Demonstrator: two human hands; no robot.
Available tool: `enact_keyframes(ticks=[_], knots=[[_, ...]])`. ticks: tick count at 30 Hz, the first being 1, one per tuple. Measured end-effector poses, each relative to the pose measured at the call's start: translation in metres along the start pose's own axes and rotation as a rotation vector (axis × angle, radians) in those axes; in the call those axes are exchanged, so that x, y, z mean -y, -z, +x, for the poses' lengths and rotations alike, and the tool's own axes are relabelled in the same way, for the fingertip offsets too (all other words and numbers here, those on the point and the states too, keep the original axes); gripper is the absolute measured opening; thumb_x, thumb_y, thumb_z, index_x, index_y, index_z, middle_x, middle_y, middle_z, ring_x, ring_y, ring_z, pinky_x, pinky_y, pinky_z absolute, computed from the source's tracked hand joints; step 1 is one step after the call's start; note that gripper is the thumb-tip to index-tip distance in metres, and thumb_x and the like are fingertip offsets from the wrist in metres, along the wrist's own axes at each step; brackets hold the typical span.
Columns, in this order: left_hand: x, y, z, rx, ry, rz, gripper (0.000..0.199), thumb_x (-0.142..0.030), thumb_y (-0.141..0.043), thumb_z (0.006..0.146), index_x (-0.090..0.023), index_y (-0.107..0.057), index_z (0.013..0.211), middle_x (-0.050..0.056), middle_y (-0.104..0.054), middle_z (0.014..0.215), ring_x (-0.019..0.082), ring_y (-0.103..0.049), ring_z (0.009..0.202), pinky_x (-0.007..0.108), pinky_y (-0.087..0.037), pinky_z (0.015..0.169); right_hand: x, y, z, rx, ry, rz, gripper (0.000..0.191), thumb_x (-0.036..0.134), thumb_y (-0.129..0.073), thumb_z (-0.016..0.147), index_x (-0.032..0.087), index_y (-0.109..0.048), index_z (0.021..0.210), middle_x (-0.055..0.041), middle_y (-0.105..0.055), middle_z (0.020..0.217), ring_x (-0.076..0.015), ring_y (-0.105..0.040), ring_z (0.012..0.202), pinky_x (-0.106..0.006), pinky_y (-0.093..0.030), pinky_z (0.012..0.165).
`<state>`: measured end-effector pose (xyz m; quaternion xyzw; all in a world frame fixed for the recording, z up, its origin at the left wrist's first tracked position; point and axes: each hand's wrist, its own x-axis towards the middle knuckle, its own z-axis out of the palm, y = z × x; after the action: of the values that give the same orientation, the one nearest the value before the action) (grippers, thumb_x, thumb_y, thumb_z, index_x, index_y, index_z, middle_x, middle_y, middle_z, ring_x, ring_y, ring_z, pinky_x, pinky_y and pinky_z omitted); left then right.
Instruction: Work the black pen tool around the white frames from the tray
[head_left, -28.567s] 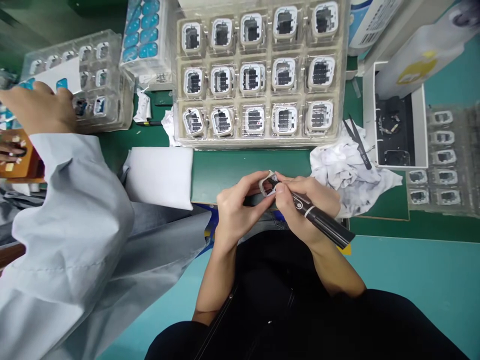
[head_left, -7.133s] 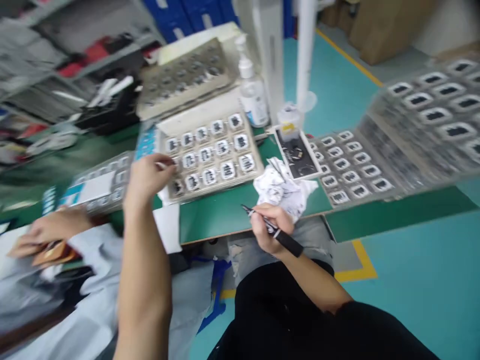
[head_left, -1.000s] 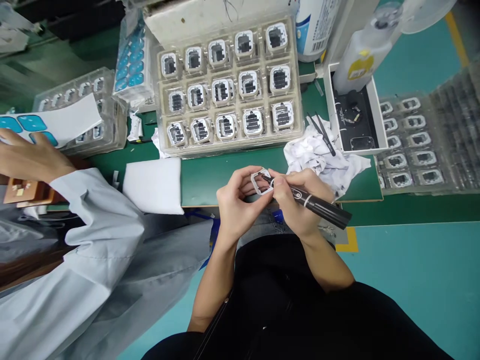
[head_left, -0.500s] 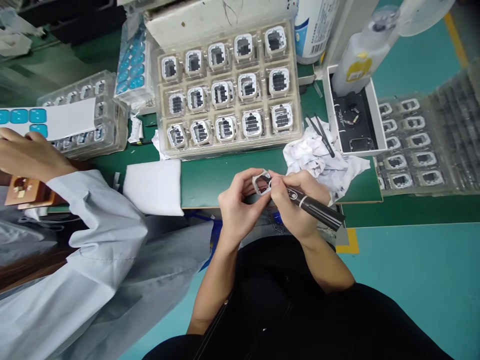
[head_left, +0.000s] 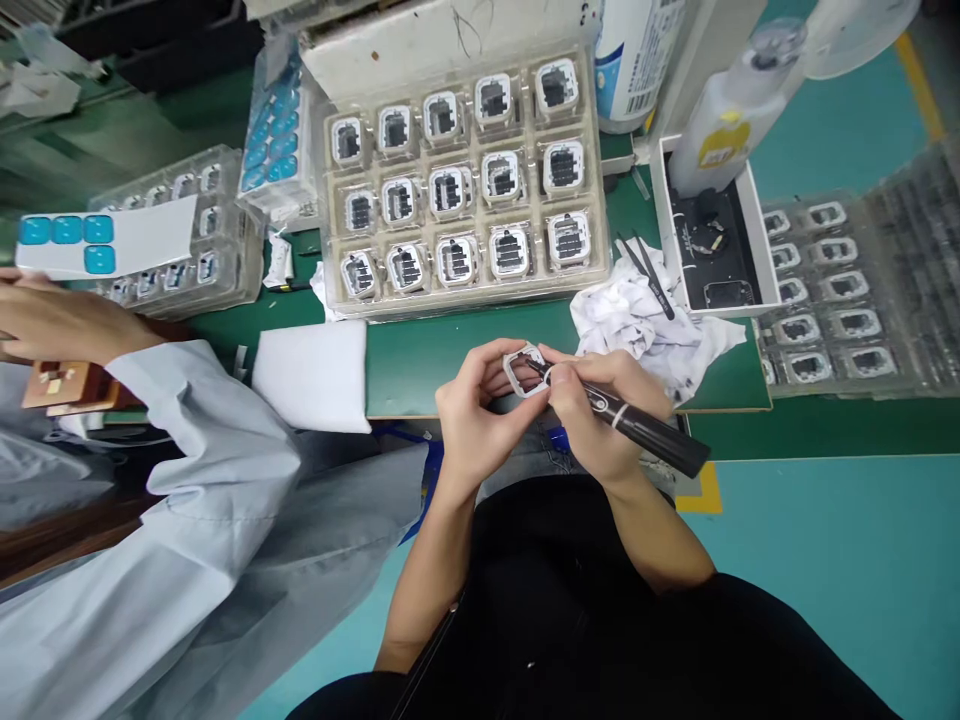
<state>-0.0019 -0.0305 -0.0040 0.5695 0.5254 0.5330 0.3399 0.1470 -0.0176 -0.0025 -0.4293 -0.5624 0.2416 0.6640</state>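
My left hand pinches a small white rounded-square frame by its edges, above the front edge of the bench. Wrapped in my right hand is a black pen-shaped power tool with a silver ring and a round button. Its thin tip points left into the frame's opening; whether it touches the inner side cannot be made out. Behind my hands, a clear plastic tray holds rows of similar white frames with dark parts inside.
Right of my hands lie a crumpled white cloth and black tweezers. A white box holds a bottle. At left are a white foam sheet, a card with blue stickers and a co-worker's hand.
My right hand and the black tool have shifted slightly right and down, showing more of the frame's opening. The co-worker's hand has moved lower, uncovering more of the blue-sticker card.
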Motion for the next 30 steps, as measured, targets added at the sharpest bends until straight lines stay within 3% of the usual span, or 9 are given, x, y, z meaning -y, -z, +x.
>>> enact_keyframes(ticks=[6, 10, 14, 21, 26, 30], knots=[[0.002, 0.010, 0.004, 0.083, 0.032, -0.080, 0.069, -0.061, -0.111, 0.086, -0.026, -0.076, 0.134, 0.006, -0.093, 0.114, 0.024, -0.095, 0.100, 0.034, -0.081, 0.095, -0.009, 0.001, -0.008, 0.012, 0.010, 0.119, 0.009, 0.029, -0.084, 0.108, 0.034, -0.078, 0.102, 0.0047, -0.090, 0.086, -0.0299, -0.096, 0.091, -0.045, -0.084, 0.080], [0.003, 0.013, 0.005, 0.098, 0.051, -0.104, 0.071, -0.062, -0.111, 0.086, -0.025, -0.075, 0.135, 0.006, -0.093, 0.115, 0.024, -0.095, 0.100, 0.034, -0.081, 0.095, -0.009, 0.003, -0.009, 0.039, 0.015, 0.123, 0.009, 0.028, -0.083, 0.108, 0.034, -0.078, 0.105, 0.0031, -0.094, 0.095, -0.0302, -0.097, 0.098, -0.042, -0.082, 0.076], [-0.001, 0.012, 0.004, 0.097, 0.063, -0.139, 0.069, -0.057, -0.113, 0.084, -0.025, -0.077, 0.133, 0.005, -0.094, 0.110, 0.024, -0.095, 0.096, 0.032, -0.081, 0.092, -0.008, 0.003, -0.006, 0.037, 0.010, 0.144, 0.009, 0.028, -0.083, 0.109, 0.034, -0.077, 0.105, 0.0035, -0.094, 0.099, -0.0272, -0.096, 0.089, -0.040, -0.080, 0.070], [-0.004, 0.009, 0.003, 0.071, 0.103, -0.119, 0.059, -0.047, -0.112, 0.087, -0.023, -0.080, 0.130, 0.006, -0.094, 0.103, 0.025, -0.096, 0.094, 0.030, -0.081, 0.089, -0.006, 0.002, -0.003, 0.006, 0.006, 0.147, 0.013, 0.030, -0.082, 0.109, 0.032, -0.076, 0.098, 0.0039, -0.088, 0.083, -0.0259, -0.092, 0.077, -0.041, -0.081, 0.073], [0.000, 0.007, -0.001, 0.095, 0.070, -0.174, 0.056, -0.038, -0.112, 0.089, -0.023, -0.080, 0.133, 0.006, -0.094, 0.107, 0.023, -0.095, 0.095, 0.029, -0.080, 0.091, -0.002, 0.007, -0.003, -0.019, -0.043, 0.119, 0.016, 0.027, -0.086, 0.107, 0.029, -0.079, 0.092, 0.0030, -0.080, 0.070, -0.0320, -0.096, 0.089, -0.038, -0.081, 0.073], [-0.001, 0.034, 0.021, 0.049, 0.015, -0.061, 0.055, -0.050, -0.107, 0.096, -0.025, -0.081, 0.138, 0.009, -0.090, 0.125, 0.025, -0.092, 0.109, 0.032, -0.077, 0.094, -0.002, 0.008, 0.001, -0.111, -0.057, 0.153, 0.029, 0.026, -0.081, 0.110, 0.024, -0.078, 0.082, 0.0054, -0.070, 0.060, -0.0245, -0.087, 0.063, -0.049, -0.085, 0.085]])
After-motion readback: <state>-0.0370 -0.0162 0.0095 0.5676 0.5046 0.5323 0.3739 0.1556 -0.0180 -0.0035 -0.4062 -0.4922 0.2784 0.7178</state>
